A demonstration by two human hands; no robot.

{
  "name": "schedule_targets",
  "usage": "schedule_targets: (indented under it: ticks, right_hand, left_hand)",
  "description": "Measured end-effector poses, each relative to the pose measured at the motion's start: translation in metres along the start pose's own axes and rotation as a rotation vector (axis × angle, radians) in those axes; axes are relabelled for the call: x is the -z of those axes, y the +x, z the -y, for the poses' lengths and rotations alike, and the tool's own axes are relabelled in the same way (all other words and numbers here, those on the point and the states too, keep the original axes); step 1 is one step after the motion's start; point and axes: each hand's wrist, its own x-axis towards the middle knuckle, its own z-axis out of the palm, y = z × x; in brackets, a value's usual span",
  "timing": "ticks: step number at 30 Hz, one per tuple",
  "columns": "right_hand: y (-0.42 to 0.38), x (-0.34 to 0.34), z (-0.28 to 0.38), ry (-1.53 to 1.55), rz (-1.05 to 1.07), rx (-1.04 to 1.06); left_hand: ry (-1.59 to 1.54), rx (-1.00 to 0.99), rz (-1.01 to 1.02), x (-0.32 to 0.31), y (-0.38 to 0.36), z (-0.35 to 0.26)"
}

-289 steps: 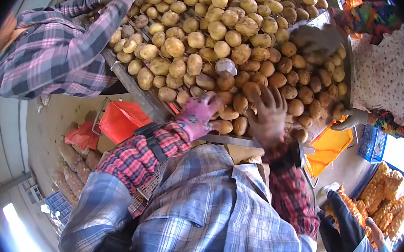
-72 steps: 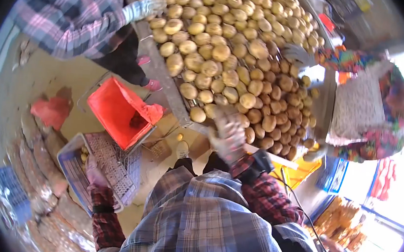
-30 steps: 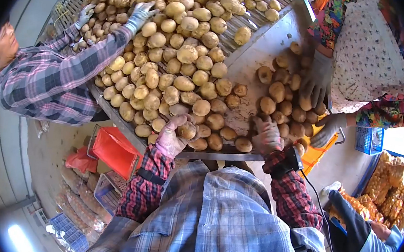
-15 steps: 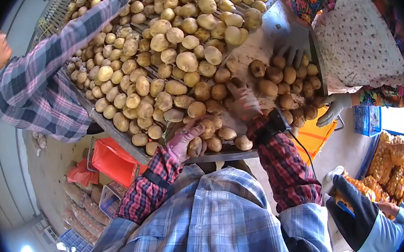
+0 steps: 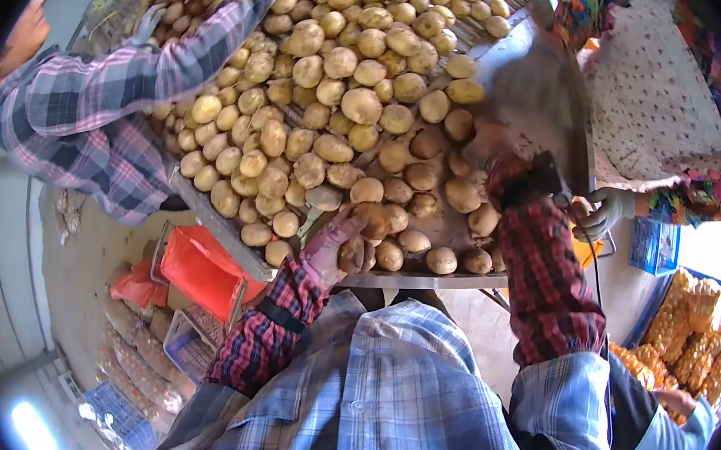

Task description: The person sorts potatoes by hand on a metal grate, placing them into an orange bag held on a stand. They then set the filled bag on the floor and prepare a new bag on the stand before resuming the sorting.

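Note:
Potatoes [image 5: 361, 106] cover a slatted sorting table [image 5: 424, 281] in front of me. At its near edge my left hand [image 5: 324, 252] curls around a potato [image 5: 358, 254], with other potatoes touching its fingertips. My right hand [image 5: 500, 143] is over the right part of the table, beside several darker potatoes [image 5: 463, 194]. Motion smears its fingers, so I cannot make out whether it holds anything. A blurred grey shape, perhaps a co-worker's gloved hand [image 5: 535, 81], is just beyond it.
A co-worker in a plaid sleeve [image 5: 158, 75] reaches across from the left. On the right, a person in a floral sleeve has a gloved hand [image 5: 609, 216] by the table edge. Below are a red bag [image 5: 204, 271], a blue crate [image 5: 655, 245] and filled net sacks [image 5: 688, 335].
My right hand has moved away from me and to the right. The potato cluster at the table's right end no longer shows. My left hand stays at the near edge.

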Motion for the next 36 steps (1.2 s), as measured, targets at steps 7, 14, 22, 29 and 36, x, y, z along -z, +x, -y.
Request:
schedule_targets:
  ticks: [7, 14, 22, 29, 36]
  right_hand:
    - [-0.032, -0.009, -0.040, 0.018, -0.043, 0.043]
    - [-0.115, -0.011, 0.023, 1.633, -0.071, -0.164]
    - [-0.133, 0.017, -0.013, 0.490, -0.002, -0.178]
    - [-0.098, -0.014, 0.009, -0.154, -0.005, 0.051]
    - [-0.174, 0.008, 0.076, 1.215, 0.265, 0.074]
  left_hand:
    - [-0.090, -0.126, -0.071, -0.011, -0.023, 0.011]
    - [-0.217, -0.224, -0.231, 0.011, -0.025, 0.050]
    - [-0.231, -0.312, -0.180, 0.050, -0.094, 0.060]
    - [-0.248, -0.217, -0.255, 0.114, -0.143, 0.112]
    - [-0.521, -0.287, -0.257, 0.135, -0.153, 0.113]
